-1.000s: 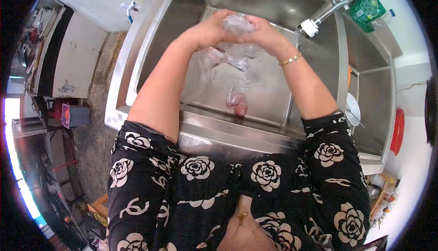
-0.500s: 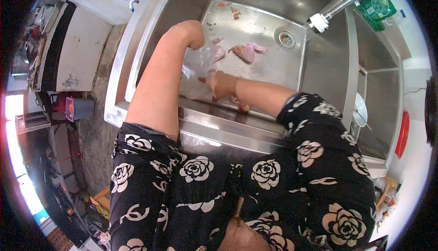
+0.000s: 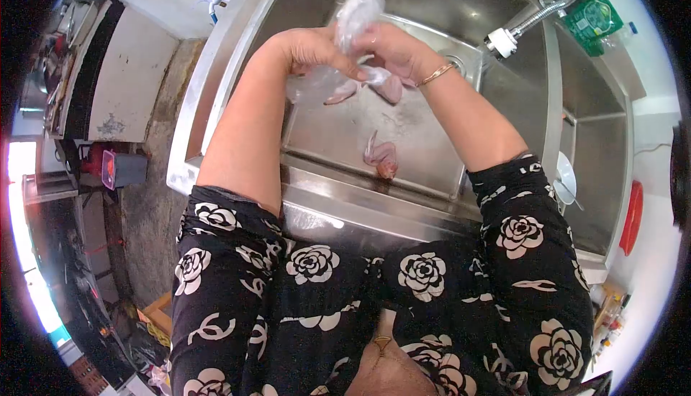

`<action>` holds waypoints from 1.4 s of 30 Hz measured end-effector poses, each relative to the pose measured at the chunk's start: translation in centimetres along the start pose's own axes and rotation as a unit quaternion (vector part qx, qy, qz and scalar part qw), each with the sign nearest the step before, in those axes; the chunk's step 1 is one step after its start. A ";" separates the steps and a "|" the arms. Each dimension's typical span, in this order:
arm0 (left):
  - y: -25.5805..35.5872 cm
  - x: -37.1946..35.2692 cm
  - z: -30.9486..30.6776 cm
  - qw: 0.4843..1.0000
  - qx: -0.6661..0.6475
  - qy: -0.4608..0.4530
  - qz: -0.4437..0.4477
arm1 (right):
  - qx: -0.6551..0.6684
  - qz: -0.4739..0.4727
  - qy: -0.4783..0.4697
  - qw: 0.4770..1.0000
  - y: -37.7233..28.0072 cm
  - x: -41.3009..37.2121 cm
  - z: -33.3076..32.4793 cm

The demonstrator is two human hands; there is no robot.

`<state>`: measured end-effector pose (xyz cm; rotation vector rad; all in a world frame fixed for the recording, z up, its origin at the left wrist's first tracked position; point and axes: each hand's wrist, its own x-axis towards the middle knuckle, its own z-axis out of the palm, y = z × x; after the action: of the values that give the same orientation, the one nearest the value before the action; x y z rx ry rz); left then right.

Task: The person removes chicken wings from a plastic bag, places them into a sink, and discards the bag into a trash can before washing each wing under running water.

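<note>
A clear plastic bag (image 3: 358, 16) is bunched up between my two hands over the steel sink basin. My left hand (image 3: 317, 51) has its fingers closed on the bag from the left. On the other side, my right hand (image 3: 392, 47) grips the bag too, its fingertips partly hidden by the plastic. Just below the hands, a poultry wing piece (image 3: 389, 88) lies on the basin floor, with another pale piece (image 3: 342, 92) to its left, partly behind the plastic. A third wing piece (image 3: 381, 156) rests near the basin's front edge.
A flexible tap (image 3: 533, 23) reaches over the basin's right side, beside a green bottle (image 3: 594, 18). In the right-hand basin stands a white bowl (image 3: 566, 173). A red object (image 3: 632, 217) is on the far right. A small wall tap (image 3: 214, 2) is at upper left.
My right hand has moved up and away from the basin's front, meeting my left hand at the bag. The bag is now raised and bunched, and the front wing piece is uncovered.
</note>
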<state>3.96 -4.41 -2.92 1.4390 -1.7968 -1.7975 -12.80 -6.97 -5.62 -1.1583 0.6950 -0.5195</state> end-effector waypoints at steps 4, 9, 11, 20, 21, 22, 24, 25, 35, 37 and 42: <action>0.5 0.9 0.5 0.988 0.030 0.080 0.128 | 0.180 -0.089 0.005 0.980 -0.7 0.1 -0.2; 1.8 0.7 -0.1 0.969 0.082 0.231 -0.001 | -0.041 -0.056 0.149 0.986 -3.0 -0.5 -0.9; 1.7 1.1 -0.2 0.958 0.091 0.273 -0.006 | -0.174 0.001 0.261 0.950 -4.5 -1.3 -0.8; -0.7 3.9 0.7 0.943 0.088 0.259 0.191 | 0.170 0.029 0.127 0.977 -0.7 0.3 -0.6; -0.5 3.4 0.4 0.956 0.034 0.230 0.178 | 0.161 0.023 0.154 0.975 -0.7 0.2 -1.0; -0.1 2.8 -0.1 0.965 -0.021 0.202 0.163 | 0.170 0.010 0.153 0.973 -0.7 0.2 -1.5; 1.0 1.7 -0.6 0.969 -0.095 0.194 0.119 | 0.188 -0.015 0.148 0.971 -0.8 0.2 -2.1; 1.8 1.0 -0.7 0.966 -0.115 0.214 0.089 | 0.199 -0.023 0.140 0.970 -0.9 0.4 -2.2; 3.7 1.3 2.8 0.848 -0.515 0.068 0.105 | -0.332 -0.291 0.356 0.823 -0.9 1.2 2.2; 2.7 2.7 2.8 0.835 -0.530 0.119 0.087 | -0.522 -0.355 0.390 0.671 0.5 1.8 2.4; 1.9 3.2 2.9 0.818 -0.516 0.248 0.052 | -0.676 -0.220 0.346 0.612 1.0 0.4 3.7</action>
<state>-0.64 -5.29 -3.44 1.1087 -0.4366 -1.6463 -9.81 -4.53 -5.81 -2.6787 1.6309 -0.9125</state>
